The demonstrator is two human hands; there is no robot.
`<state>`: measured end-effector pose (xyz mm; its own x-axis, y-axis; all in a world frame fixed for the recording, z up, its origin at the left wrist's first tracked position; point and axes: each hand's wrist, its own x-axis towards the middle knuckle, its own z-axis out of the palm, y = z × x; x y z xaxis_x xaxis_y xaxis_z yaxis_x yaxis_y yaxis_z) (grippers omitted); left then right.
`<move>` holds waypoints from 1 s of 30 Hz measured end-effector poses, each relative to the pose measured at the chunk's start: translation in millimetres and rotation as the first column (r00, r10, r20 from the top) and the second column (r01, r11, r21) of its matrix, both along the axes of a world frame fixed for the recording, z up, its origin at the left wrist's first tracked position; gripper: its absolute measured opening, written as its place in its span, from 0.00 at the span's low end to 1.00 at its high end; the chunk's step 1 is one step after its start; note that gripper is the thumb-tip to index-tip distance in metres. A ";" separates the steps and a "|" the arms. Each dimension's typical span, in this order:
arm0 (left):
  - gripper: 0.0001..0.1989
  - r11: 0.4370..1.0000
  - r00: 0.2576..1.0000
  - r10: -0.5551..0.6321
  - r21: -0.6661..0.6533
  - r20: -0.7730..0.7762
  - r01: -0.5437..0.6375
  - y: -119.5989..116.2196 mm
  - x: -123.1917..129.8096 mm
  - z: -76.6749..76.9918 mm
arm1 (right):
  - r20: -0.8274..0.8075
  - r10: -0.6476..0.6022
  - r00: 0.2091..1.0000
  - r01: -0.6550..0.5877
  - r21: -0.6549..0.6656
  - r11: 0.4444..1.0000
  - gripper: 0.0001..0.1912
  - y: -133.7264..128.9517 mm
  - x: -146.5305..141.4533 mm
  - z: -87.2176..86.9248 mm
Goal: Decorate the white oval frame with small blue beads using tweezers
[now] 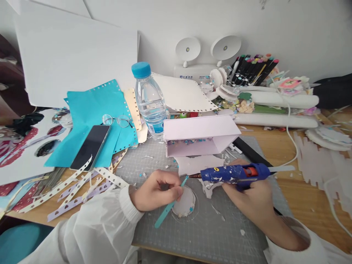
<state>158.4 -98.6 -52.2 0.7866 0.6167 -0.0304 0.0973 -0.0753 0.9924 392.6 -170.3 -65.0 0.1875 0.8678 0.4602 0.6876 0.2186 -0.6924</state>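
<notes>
Pinched between the thumb and fingers of my left hand (161,190) is a pair of teal tweezers (166,214), its wide end toward me. The pointed tip, with a small blue bit at it, meets the nozzle of a blue hot glue gun (228,173). My right hand (254,198) is wrapped round the gun's handle, and a translucent glue stick (282,168) pokes out of its back. Below the tweezers, partly covered by them, lies a round white disc (185,203) with a rough edge. Scraps of white card (196,164) lie under and beside the nozzle.
A pale lilac open box (202,128) stands behind my hands on the grey cutting mat (148,234). Left are a water bottle (150,95), phone (92,145), glasses (123,121) and punched paper strips (74,200). A white cord (291,146) runs at right.
</notes>
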 end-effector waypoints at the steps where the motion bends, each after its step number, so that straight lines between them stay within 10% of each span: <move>1: 0.16 1.000 1.000 -0.004 -0.002 -0.001 0.004 0.0 -0.1 0.1 | 0.006 0.002 1.000 -0.003 0.004 1.000 0.06 0.2 -0.1 0.3; 18: 0.17 1.000 1.000 -0.002 -0.018 0.006 0.002 -1.0 -0.4 -0.7 | 0.088 -0.006 0.996 -0.010 0.182 0.983 0.10 3.0 0.6 0.2; 22: 0.18 0.998 1.000 0.026 -0.063 0.006 -0.026 -0.7 -0.8 0.6 | 0.119 -0.285 0.951 0.233 0.328 0.916 0.10 0.8 20.8 6.9; 27: 0.18 0.984 0.994 0.110 -0.140 0.010 -0.108 6.8 -1.6 -1.0 | 0.166 -0.757 0.632 0.698 0.301 0.649 0.16 -6.3 91.4 -3.3; 30: 0.19 0.970 0.980 0.200 -0.145 0.018 -0.195 11.4 -2.0 -1.4 | 0.224 -0.680 0.698 0.666 0.145 0.732 0.12 -3.9 132.3 -15.2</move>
